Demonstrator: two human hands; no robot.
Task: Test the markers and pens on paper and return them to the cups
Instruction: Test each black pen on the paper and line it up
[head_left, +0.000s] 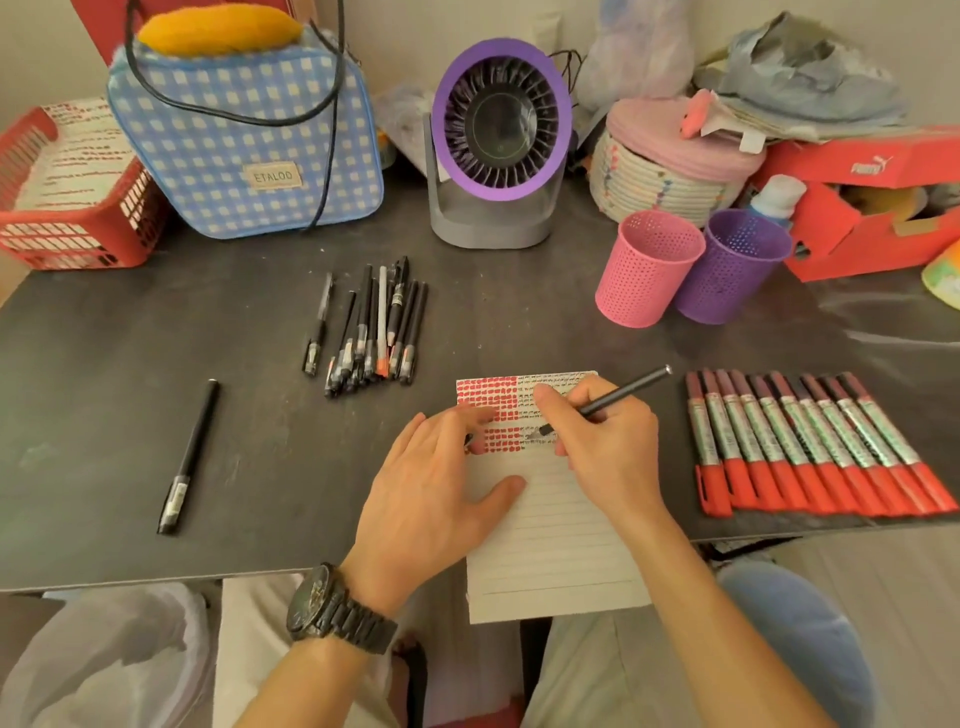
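My right hand (602, 441) grips a black pen (628, 391), its tip on the lined paper (550, 545) beside rows of small black marks and red blotches. My left hand (431, 493) lies flat on the paper's left edge; something small and dark peeks from under its fingers. A pile of several black pens (371, 332) lies beyond the paper to the left, and one black pen (189, 457) lies alone further left. A row of several red-capped markers (810, 447) lies at the right. A pink cup (647, 267) and a purple cup (730, 265) stand side by side at the back right.
A purple desk fan (498, 140) stands at the back centre, a blue checked bag (244, 140) and a red basket (67, 197) at the back left. A woven basket (670, 166) and a red shoebox (872, 208) crowd the back right. The paper overhangs the dark table's front edge (156, 577).
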